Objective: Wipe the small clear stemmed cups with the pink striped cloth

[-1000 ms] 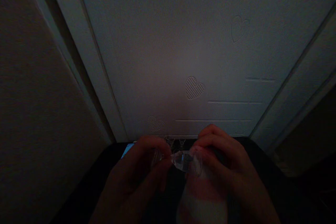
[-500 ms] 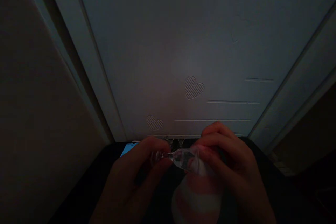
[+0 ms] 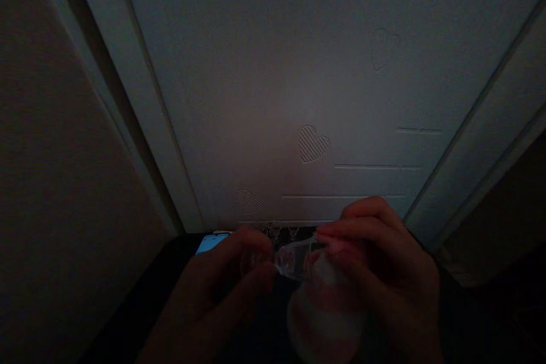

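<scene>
In dim light, my left hand [image 3: 230, 284] is closed around the stem end of a small clear stemmed glass [image 3: 294, 260], which lies on its side with its mouth toward the right. My right hand [image 3: 379, 267] pinches a pink-and-white striped cloth [image 3: 328, 318] at the mouth of the glass. The cloth hangs down below my right fingers, and some pink shows at or just behind the rim. I cannot tell how far inside the glass it reaches.
A phone with a lit blue screen [image 3: 210, 243] lies behind my left hand on a dark surface. Several other clear glasses [image 3: 293, 231] stand beyond my hands. Behind them rises a pale panel [image 3: 273, 96] with engraved hearts and lines.
My right hand has moved a little to the right with the cloth. The glass has turned slightly in my left hand, and its rim is further from my right fingertips.
</scene>
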Action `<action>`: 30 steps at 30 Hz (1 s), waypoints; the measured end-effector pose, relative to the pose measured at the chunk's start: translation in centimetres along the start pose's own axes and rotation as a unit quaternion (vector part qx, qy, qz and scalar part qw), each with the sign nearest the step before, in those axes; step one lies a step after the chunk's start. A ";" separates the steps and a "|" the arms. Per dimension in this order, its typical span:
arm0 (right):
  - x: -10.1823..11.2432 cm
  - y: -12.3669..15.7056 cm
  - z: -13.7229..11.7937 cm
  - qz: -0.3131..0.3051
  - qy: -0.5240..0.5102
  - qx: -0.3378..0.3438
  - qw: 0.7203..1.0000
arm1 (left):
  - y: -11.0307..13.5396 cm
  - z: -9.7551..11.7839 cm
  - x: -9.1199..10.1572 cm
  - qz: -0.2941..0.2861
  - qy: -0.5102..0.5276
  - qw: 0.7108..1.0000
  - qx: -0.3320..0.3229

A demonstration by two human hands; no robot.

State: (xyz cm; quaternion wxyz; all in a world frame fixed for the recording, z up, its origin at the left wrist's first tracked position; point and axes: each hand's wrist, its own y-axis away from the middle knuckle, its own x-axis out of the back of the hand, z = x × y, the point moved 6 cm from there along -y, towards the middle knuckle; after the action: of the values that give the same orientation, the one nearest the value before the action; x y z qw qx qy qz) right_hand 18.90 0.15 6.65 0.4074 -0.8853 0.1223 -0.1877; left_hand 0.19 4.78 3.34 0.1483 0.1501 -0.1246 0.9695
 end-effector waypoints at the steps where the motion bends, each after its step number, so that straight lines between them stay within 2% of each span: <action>1: 0.1 0.1 0.0 0.007 -0.001 0.002 1.000 | -0.1 -0.1 0.4 0.026 -0.005 1.000 -0.006; 3: 0.1 0.1 0.0 0.017 -0.008 0.007 1.000 | -0.1 -0.2 1.2 0.090 -0.007 0.996 -0.003; 4: 0.0 0.1 -0.1 0.018 -0.010 0.010 1.000 | 0.0 -0.2 1.3 0.104 -0.010 0.995 -0.006; 8: -0.4 -0.2 -0.6 -0.013 -0.013 0.017 1.000 | 0.0 0.8 0.8 0.104 -0.007 0.994 -0.039; 11: -0.3 -0.4 -0.7 -0.010 -0.013 0.021 1.000 | 0.3 1.3 1.0 0.188 0.027 0.981 -0.031; 13: -0.2 -0.4 -0.7 -0.007 -0.010 0.021 1.000 | 0.5 1.6 0.8 0.216 0.029 0.976 -0.029; 23: -0.2 0.0 -0.3 -0.012 -0.048 0.004 0.999 | 0.6 1.8 0.3 0.191 0.012 0.981 0.022; 30: -0.3 -0.1 -0.2 -0.021 -0.035 -0.004 0.999 | 0.7 1.7 0.4 0.198 0.004 0.980 0.011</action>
State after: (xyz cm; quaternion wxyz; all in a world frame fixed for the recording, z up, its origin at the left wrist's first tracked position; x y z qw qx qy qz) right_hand 18.55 0.19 6.79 0.4038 -0.8954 0.0904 -0.1642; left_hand 0.06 3.78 4.87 -0.0480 0.1205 -0.1408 0.9815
